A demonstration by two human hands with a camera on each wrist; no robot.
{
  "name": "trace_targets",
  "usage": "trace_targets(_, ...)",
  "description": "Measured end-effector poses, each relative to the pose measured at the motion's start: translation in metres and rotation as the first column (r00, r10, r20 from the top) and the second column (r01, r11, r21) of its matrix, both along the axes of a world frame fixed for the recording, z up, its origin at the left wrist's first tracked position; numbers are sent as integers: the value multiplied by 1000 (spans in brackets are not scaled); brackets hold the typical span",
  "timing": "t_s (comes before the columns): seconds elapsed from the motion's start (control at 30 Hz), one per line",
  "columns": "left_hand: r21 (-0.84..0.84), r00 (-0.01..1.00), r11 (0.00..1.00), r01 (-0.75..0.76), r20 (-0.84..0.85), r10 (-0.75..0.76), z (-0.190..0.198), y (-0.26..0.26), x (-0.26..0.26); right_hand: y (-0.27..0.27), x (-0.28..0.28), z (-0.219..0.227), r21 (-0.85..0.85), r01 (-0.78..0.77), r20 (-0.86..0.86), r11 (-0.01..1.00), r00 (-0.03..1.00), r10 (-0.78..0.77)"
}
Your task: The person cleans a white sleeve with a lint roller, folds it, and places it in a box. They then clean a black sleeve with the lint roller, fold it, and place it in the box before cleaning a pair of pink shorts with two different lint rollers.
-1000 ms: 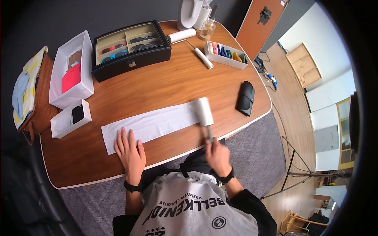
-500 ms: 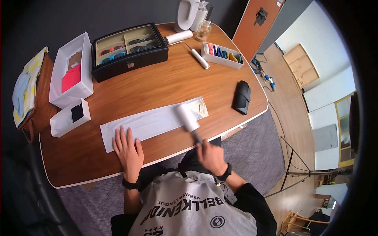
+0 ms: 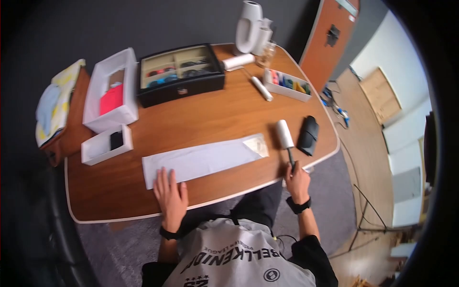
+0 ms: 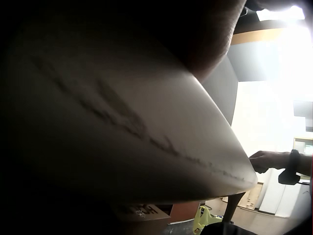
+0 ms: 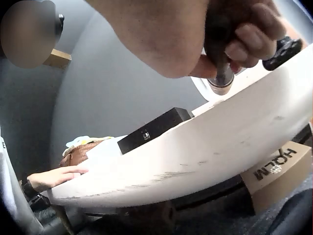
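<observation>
A long white cloth (image 3: 201, 161) lies flat along the near side of the table, its right end showing a beige patch. On its left near corner rests my left hand (image 3: 172, 200), fingers extended. My right hand (image 3: 297, 184) grips the dark handle of a lint roller (image 3: 285, 135). The roller's white head is to the right of the cloth, apart from it, just left of a black glasses case (image 3: 308, 136). In the right wrist view, curled fingers wrap the handle (image 5: 222, 73); the white head is mostly hidden.
Along the left stand a woven basket (image 3: 71, 112) with cloths, a long white box (image 3: 125, 112) and a small white box (image 3: 107, 151). Behind are a black sunglasses display case (image 3: 184, 91), another small roller (image 3: 262, 89), a box of colourful rolled items (image 3: 291, 93) and a white vase (image 3: 248, 28).
The lint roller went from the cloth's right end back leftward over the cloth, then right and off it beside the glasses case. My left hand stays on the cloth. The head view has shifted.
</observation>
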State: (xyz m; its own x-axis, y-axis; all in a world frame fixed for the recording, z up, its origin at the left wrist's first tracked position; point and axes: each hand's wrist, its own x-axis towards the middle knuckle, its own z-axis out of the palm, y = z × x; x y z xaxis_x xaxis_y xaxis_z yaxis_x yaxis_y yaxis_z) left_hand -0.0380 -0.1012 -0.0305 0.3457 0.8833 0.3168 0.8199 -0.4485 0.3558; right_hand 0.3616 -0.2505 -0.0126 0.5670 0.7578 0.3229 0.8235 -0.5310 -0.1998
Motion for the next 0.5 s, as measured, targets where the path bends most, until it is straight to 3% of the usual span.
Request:
trace_targets(0.1, -15, 997, 998, 63, -35, -64, 3, -5, -16, 23, 10, -8, 42, -55, 34, 998, 998, 54)
trace_targets(0.13, -20, 996, 997, 75, -39, -76, 4, -8, -19, 34, 6, 6, -88, 19, -81, 996, 996, -26)
trace_targets(0.2, -32, 992, 993, 114, -45, -115, 7, -14, -28, 45, 15, 3, 104, -152, 112, 983, 984, 140)
trace_targets(0.27, -32, 991, 993, 110, -72, -112, 10, -19, -37, 55, 8, 14, 138, -211, 66, 968, 977, 204)
trace_targets(0.3, -48, 986, 989, 141, -88, -145, 10, -21, -40, 60, 2, 17, 194, -302, 153, 934, 949, 275)
trace_targets(0.33, -44, 985, 989, 140, -96, -144, 10, -24, -43, 59, -10, 23, 158, -324, 48, 933, 946, 321)
trace_targets(0.4, -51, 983, 989, 142, -110, -147, 12, -30, -49, 55, -28, 14, 185, -450, -11, 874, 888, 460)
trace_targets(0.5, -45, 978, 987, 153, -138, -158, 16, -39, -58, 46, -59, 10, 76, -637, -94, 767, 761, 642)
